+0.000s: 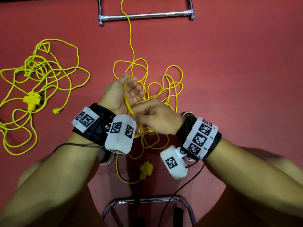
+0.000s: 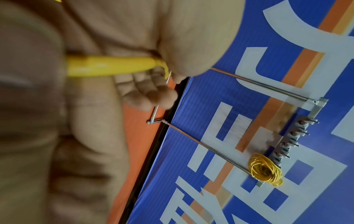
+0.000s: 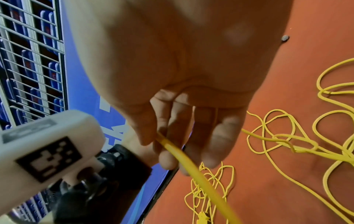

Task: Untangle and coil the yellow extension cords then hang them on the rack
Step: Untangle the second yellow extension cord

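Observation:
My left hand is raised palm up over the red floor. A loop of the yellow cord runs across its palm and round the thumb web. In the left wrist view the cord passes under the thumb, with the fingers half curled. My right hand pinches the same cord by the left wrist. The rest of that cord lies tangled beyond the hands, its yellow socket near me. A second tangled cord with its socket lies left.
The rack's chrome base bar lies at the far edge, with one strand of cord crossing it. The rack's hook bar holds one coiled yellow cord against a blue banner. A chrome stool frame is below my arms.

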Demonstrator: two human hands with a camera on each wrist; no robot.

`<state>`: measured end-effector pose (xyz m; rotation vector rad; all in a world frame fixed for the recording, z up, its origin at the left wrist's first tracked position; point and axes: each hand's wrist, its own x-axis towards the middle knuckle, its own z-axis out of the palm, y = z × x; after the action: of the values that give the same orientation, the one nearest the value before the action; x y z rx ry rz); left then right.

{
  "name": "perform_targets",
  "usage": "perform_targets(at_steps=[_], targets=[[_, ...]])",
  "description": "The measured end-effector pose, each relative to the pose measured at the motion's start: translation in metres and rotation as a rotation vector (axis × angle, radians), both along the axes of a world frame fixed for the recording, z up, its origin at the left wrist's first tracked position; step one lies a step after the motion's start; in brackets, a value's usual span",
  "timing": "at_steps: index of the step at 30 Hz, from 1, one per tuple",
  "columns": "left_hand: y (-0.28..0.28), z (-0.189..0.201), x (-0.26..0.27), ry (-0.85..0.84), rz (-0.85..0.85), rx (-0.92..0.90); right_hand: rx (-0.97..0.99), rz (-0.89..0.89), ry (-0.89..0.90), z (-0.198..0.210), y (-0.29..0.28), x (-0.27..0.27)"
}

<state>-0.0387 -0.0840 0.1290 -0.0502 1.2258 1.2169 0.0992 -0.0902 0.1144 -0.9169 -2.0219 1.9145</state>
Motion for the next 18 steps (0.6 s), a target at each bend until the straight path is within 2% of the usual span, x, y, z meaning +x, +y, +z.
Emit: perform_targets(at_steps=[3, 5, 9, 14, 18], targets=[[-0.001, 0.000, -0.003, 0.065, -0.048, 0.015, -0.034, -0.049, -0.126, 0.000, 0.003, 0.002], [-0.002, 0.004, -0.003, 0.099, -0.150, 0.023, -0.112, -0.184, -0.194, -0.001, 0.008, 0.005], [-0.006, 0.010, 0.004, 0.099, -0.358, 0.011, -0.309, -0.553, -0.163, 0.001, 0.025, 0.006], [-0.019, 0.009, 0.026, 0.156, -0.558, 0.039, -0.517, -0.694, -0.068, 0.008, 0.044, 0.010], [-0.020, 0.006, 0.029, 0.192, -0.575, 0.007, -0.435, -0.800, 0.036, 0.007, 0.047, 0.012]])
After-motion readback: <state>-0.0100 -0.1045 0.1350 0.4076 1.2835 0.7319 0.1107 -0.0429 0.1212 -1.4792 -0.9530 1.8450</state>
